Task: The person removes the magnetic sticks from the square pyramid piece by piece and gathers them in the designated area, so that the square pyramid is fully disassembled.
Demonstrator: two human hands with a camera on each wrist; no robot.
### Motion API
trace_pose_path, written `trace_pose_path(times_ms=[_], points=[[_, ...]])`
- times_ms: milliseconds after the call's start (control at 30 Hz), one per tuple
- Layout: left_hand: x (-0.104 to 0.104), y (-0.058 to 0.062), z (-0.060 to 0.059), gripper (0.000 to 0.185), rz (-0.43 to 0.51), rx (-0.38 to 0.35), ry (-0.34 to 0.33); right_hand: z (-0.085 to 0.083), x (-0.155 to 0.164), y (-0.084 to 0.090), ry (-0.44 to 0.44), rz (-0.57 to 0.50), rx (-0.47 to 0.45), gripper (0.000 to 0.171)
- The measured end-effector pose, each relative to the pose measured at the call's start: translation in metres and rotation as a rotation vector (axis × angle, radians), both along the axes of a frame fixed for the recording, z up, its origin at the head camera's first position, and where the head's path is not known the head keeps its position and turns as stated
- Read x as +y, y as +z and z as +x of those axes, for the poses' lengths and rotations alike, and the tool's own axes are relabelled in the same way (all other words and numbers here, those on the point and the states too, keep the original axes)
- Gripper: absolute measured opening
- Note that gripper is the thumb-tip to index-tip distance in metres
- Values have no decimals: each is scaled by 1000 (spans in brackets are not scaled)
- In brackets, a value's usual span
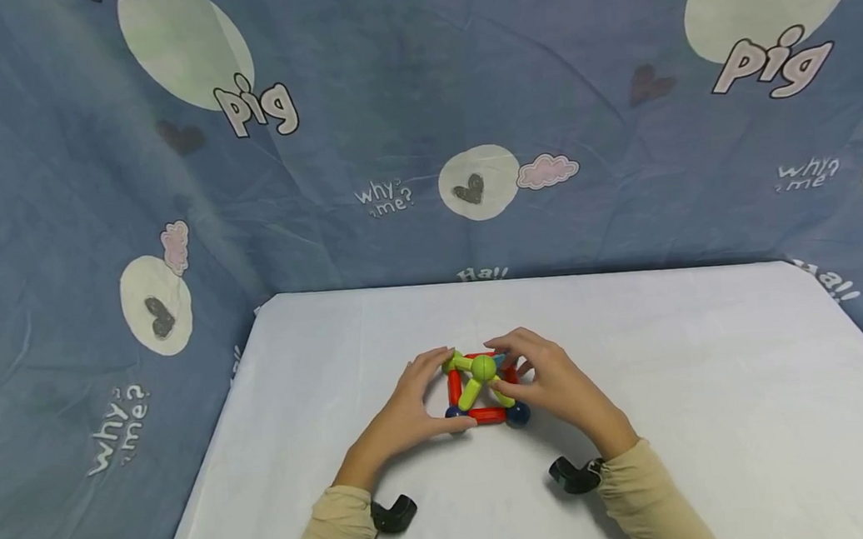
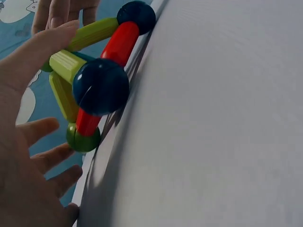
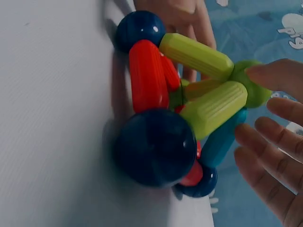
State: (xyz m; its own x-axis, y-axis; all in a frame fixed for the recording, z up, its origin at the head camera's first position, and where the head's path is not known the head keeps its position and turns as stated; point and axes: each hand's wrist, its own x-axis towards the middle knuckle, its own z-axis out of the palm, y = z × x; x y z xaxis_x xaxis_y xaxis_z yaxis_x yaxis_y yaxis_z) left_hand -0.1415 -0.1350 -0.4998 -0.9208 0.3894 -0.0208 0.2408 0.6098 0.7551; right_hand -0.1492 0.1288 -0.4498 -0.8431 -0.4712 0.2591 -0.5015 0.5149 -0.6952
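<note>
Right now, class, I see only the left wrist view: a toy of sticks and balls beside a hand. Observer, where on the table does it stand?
Observer: The toy stands near the middle of the white table, between the left hand and the right hand.
Operator: What tops it?
Observer: A green ball, where the green sticks meet.
Operator: Any colour I am missing?
Observer: Yes. The right wrist view shows a teal stick running down from that green ball.
Operator: What touches the top?
Observer: A fingertip of the right hand.
</note>
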Motion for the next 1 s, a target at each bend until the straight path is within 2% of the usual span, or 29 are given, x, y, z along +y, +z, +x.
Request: trace_pose_path(times_ms=[167, 333, 600, 1000], points=[[5, -7, -2, 109, -72, 60, -42, 1, -5, -3, 10, 24, 34, 47], [3, -9, 0, 105, -95, 86, -21, 3, -10, -4, 15, 59, 98, 48], [3, -8, -1, 104, -119, 62, -22, 7, -16, -7, -6, 156, 212, 53], [6, -11, -2, 103, -118, 70, -13, 8, -14, -8, -12, 110, 221, 46]])
